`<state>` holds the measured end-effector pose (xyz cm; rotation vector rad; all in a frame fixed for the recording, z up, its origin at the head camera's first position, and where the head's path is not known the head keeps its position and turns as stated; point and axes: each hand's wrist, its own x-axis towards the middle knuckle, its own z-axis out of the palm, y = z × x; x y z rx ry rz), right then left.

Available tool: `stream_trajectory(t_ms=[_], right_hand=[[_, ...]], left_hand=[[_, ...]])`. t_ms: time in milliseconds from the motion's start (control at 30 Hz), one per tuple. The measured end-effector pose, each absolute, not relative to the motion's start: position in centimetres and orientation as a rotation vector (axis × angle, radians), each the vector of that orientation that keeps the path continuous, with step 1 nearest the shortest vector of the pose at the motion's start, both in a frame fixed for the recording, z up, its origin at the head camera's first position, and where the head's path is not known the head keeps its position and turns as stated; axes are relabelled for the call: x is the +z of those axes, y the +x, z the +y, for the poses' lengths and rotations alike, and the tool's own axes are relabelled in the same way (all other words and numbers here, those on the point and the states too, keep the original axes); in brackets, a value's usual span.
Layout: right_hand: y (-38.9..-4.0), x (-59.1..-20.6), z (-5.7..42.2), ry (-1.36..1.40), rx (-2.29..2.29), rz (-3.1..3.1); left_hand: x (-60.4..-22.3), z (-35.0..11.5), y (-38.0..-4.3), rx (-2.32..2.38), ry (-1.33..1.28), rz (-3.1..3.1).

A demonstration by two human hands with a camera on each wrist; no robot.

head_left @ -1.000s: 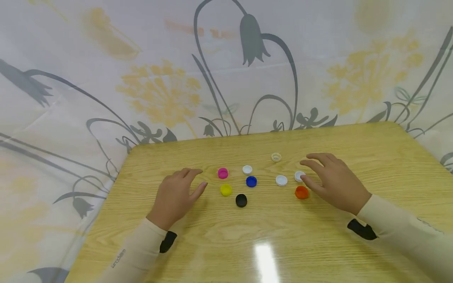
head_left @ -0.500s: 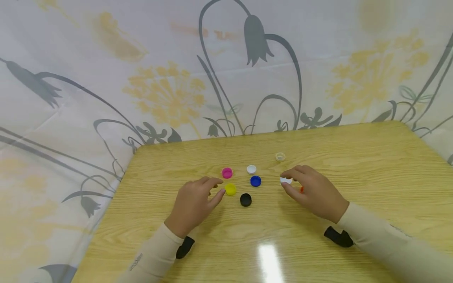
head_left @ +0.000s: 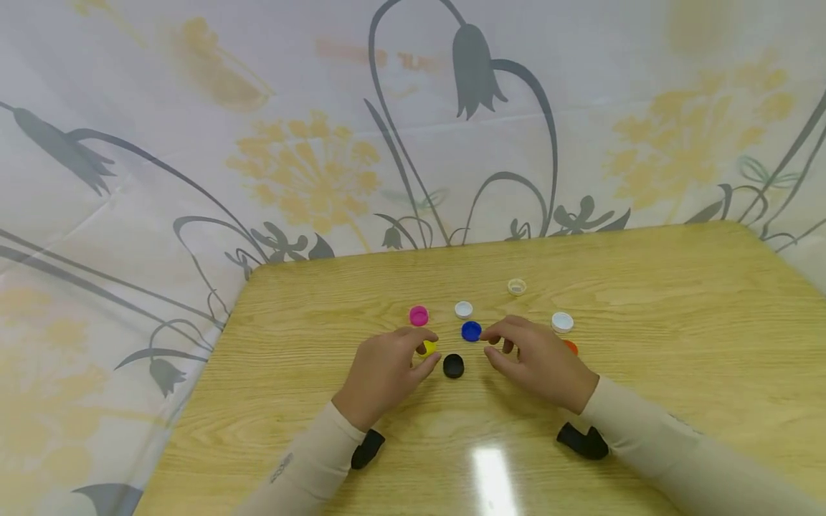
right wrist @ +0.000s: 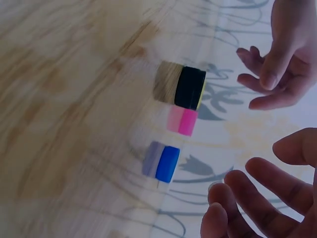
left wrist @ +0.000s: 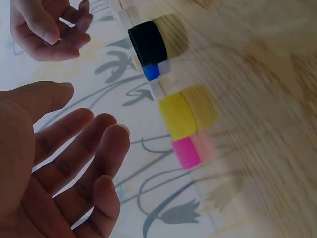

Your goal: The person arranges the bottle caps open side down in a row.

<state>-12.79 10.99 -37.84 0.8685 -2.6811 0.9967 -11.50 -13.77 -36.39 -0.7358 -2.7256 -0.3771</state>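
Step looked like the approach phase: both hands over the desk [head_left: 677,322], no cap visibly lifted. Left-hand grip [head_left: 386,369] was slack, fingers bent, holding nothing; it partly covered the yellow cap [head_left: 429,349] in the head view. Right-hand grip [head_left: 540,360] also held nothing, fingertips near the blue cap [head_left: 471,331]. Wrist views showed both apart from the caps there. Black cap [head_left: 454,366] sat between the hands, nearer the person than blue. Pink cap [head_left: 419,315] and small white cap [head_left: 463,309] lay farther back; big white cap [head_left: 562,322] and half-hidden orange cap [head_left: 571,347] were off right, cream cap [head_left: 516,287] farthest. My read: next move needed one target chosen, likely black or blue, then lower and pinch without bumping neighbours.
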Motion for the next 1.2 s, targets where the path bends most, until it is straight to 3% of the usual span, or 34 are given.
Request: stream_trajectory(t_ms=[567, 1200], right_hand=[[-14.0, -39.1, 9.2, 0.892, 1.302, -2.802], [-14.3, -40.4, 9.3, 0.809, 2.053, -2.927]], left_hand=[[-37.4, -13.7, -11.6, -0.529, -0.712, -3.007], [-38.1, -13.5, -12.0, -0.544, -0.775, -3.100]])
